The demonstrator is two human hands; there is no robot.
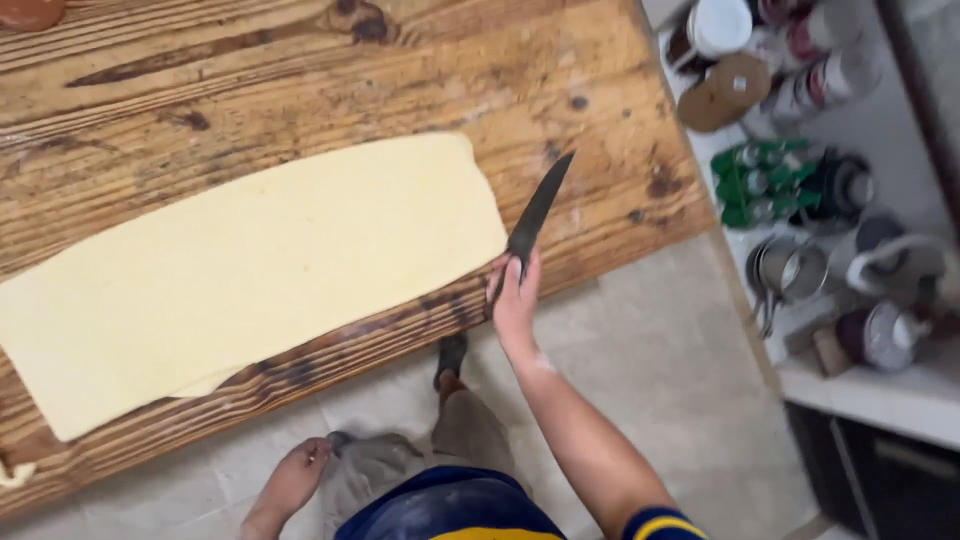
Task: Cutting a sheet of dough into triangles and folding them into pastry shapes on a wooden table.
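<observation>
A long sheet of pale yellow rolled dough [250, 280] lies flat across a wooden table [300, 80]. My right hand [515, 300] is at the table's near edge, gripping a dark-bladed knife [538, 212]. The blade points up and away, just right of the dough's end, without touching it. My left hand [295, 480] hangs low beside my leg below the table edge, fingers loosely curled with nothing visible in them.
A white side counter [880, 390] on the right holds jars, metal cups, green-topped bottles and tins. A tiled floor [660, 370] lies between table and counter. A brown object [30, 12] sits at the table's far left corner. A dough scrap [12, 472] lies at the left edge.
</observation>
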